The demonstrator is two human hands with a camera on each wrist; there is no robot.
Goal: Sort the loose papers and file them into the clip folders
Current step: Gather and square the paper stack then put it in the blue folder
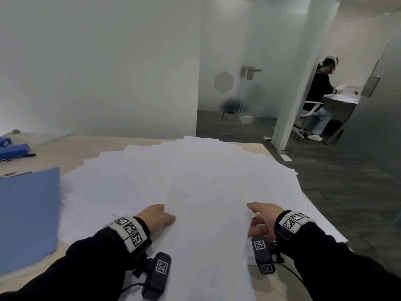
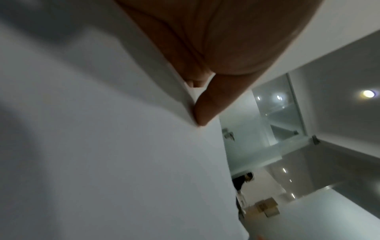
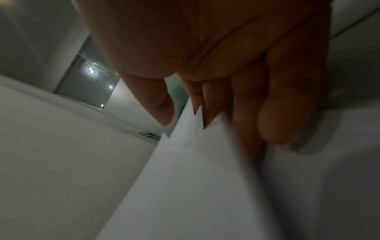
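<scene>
I take the top sheet (image 1: 208, 224) as my landmark, the one lying nearest me across the fan of loose papers (image 1: 173, 170). My left hand (image 1: 156, 216) sits at its left edge, and the left wrist view shows the thumb (image 2: 213, 104) pressed to a raised paper edge with the fingers tucked behind it, so that grip has a pinch on the sheet; I judge it is there to lift the edge free of the pile. My right hand (image 1: 261, 219) is at the sheet's right edge; the right wrist view shows the thumb (image 3: 162, 110) on one side of the lifted paper corners and the fingers (image 3: 283, 113) on the other, so this grip holds the sheet too. Holding both edges keeps a limp page flat while it is separated, I think. Left of the sheet, a blue clip folder (image 1: 28, 213) lies on the table (image 1: 91, 148), close enough to receive pages. Beyond the sheet the papers spread outwards, probably so each can be reached. Farther left and back are blue rolled items (image 1: 15, 149) I cannot identify.
</scene>
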